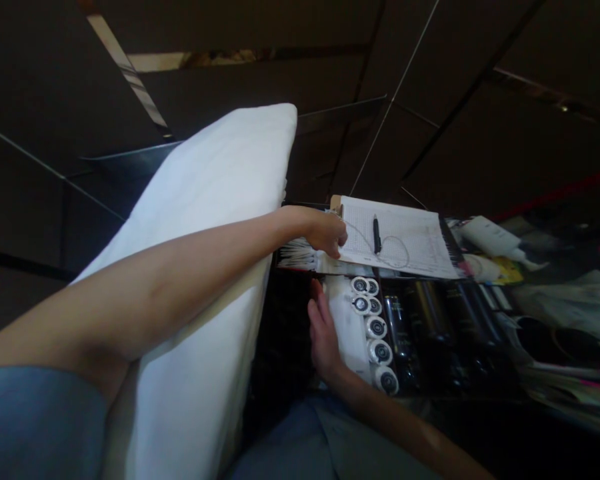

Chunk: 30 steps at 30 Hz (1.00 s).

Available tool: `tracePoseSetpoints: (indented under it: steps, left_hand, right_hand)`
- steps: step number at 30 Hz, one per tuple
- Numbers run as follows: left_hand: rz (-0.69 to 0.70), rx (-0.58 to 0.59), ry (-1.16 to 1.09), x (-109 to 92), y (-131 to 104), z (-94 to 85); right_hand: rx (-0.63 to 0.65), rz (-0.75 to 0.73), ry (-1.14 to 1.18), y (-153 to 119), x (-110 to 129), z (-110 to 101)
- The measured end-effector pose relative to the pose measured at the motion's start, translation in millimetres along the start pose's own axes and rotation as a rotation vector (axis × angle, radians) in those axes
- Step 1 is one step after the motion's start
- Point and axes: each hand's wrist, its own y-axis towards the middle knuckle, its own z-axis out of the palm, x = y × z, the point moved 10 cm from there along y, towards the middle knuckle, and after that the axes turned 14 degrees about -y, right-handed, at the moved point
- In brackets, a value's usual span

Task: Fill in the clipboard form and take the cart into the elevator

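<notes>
Dim overall, dark corners, blurred right side

Printed sheet (420, 237), dark bottles (397, 320) — lettering too blurred to read.

My left hand (327, 230) is covering part of the clip (338, 211), so I am not seeing what its fingertips are touching. The sheet (405, 230) is showing print too small to read. The dark bottles (433, 313) and the clutter (570, 300) beyond are blurring. The picture's bottom edge is cutting off the white cloth (195, 373).
</notes>
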Motion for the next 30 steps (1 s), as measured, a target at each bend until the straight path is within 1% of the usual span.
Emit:
tracePoseSetpoints:
  steps: [3,7,9,14,18,19,21,24,25,27,30]
  left_hand:
    - [0.007,-0.006,-0.009,0,0,-0.5]
    - [0.001,-0.010,-0.019,2,1,0.0]
    - [-0.007,-0.018,-0.026,4,2,-0.4]
    - [0.007,-0.013,-0.022,6,1,-0.4]
    - [0.011,-0.016,-0.010,4,-1,-1.6]
    - [0.012,-0.019,-0.008,4,-1,-2.0]
    - [0.012,-0.022,-0.006,3,-1,-2.3]
    - [0.004,-0.016,0.000,3,-1,-1.4]
    - [0.005,-0.017,0.002,3,-1,-1.4]
    - [0.011,-0.017,0.007,3,0,-1.4]
    - [0.010,-0.016,0.007,3,0,-1.3]
  right_hand:
    - [0.019,0.054,-0.055,-2,1,1]
    - [0.089,0.024,-0.108,-1,11,6]
    - [0.101,0.008,-0.113,-1,13,7]
    - [0.086,0.008,-0.122,-5,11,-1]
    - [0.161,-0.027,-0.225,-13,5,-3]
    - [0.158,-0.053,-0.259,-14,4,-6]
    - [0.100,-0.141,-0.344,-13,6,-17]
    - [-0.014,-0.334,-0.552,-8,21,-30]
    - [-0.029,-0.398,-0.642,-5,27,-31]
    - [-0.014,-0.496,-0.841,1,35,-26]
    - [0.052,-0.560,-1.127,11,35,-14]
